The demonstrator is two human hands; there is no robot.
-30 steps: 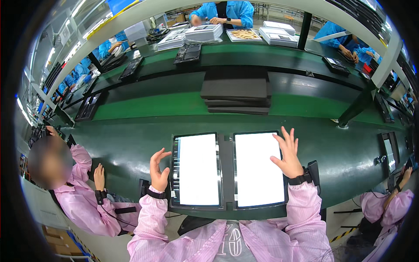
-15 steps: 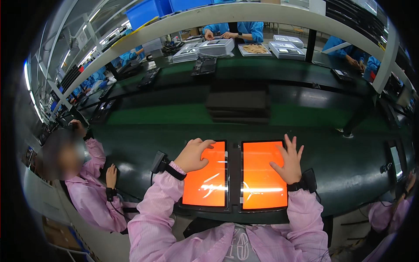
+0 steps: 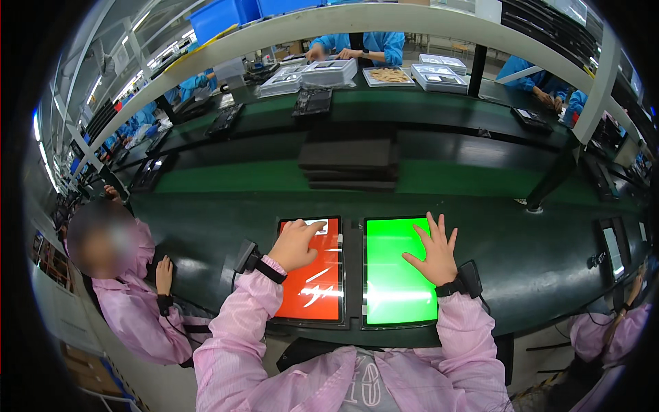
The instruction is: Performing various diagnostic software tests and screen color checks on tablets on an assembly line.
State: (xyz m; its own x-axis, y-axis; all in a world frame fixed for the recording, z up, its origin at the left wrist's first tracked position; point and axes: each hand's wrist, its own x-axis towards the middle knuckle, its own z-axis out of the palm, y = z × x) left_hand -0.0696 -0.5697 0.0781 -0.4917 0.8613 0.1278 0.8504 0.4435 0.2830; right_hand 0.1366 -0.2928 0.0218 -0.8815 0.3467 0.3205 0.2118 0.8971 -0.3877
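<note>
Two tablets lie flat side by side before me on the dark green bench. A plain red fills the screen of the left tablet (image 3: pixel 312 292), with a small white box near its top edge. Bright green lights up the right tablet (image 3: pixel 398 288). My left hand (image 3: pixel 295 246) is over the upper part of the red screen, index finger stretched toward the white box; whether it touches is unclear. Over the upper right of the green screen, my right hand (image 3: pixel 436 254) has its fingers spread. Neither hand holds anything. A dark strip (image 3: pixel 353 275) fills the gap between the tablets.
Beyond the bench, a stack of dark pads (image 3: pixel 350 158) sits on the green conveyor belt (image 3: pixel 240 175). A black post (image 3: pixel 552 175) stands at right. A co-worker in pink (image 3: pixel 137 302) sits at left, another at far right. Trays (image 3: pixel 329 72) and blue-sleeved workers are across the line.
The left screen went from orange to red and gained a white box; the right screen went from orange to green. My view has shifted slightly. Both hands stay over the tablets.
</note>
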